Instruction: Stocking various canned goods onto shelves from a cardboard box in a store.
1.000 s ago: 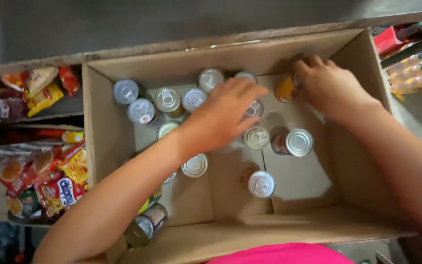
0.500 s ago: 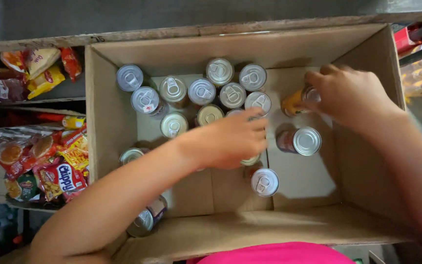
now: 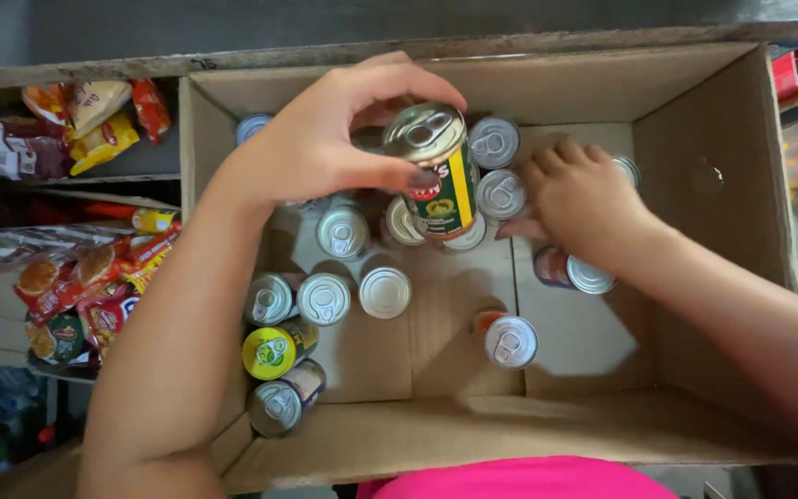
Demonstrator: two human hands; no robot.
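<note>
The left hand holds a green and yellow can above the cardboard box. Its fingers are closed around the upper part of the can: the thumb presses on the side nearer to the person, and the other fingers curve over the far side, close to the silver pull-tab lid. The can is lifted and a little tilted, with the lid turned toward the camera, so it sits higher than the other cans in the box. It lies just to the right of the palm, between this hand and the other one.

The right hand is lower, inside the box, with the palm down and the fingers spread a little. It rests over some cans near the right part of the back row. Whether it grips one of them cannot be told, because the hand covers what is under it. A can with a silver lid lies just beside its wrist.

More cans stand on the box floor, among them a can with a yellow lid at the left wall and a single can near the middle. Outside the box, on the left, snack packets fill the shelves.
</note>
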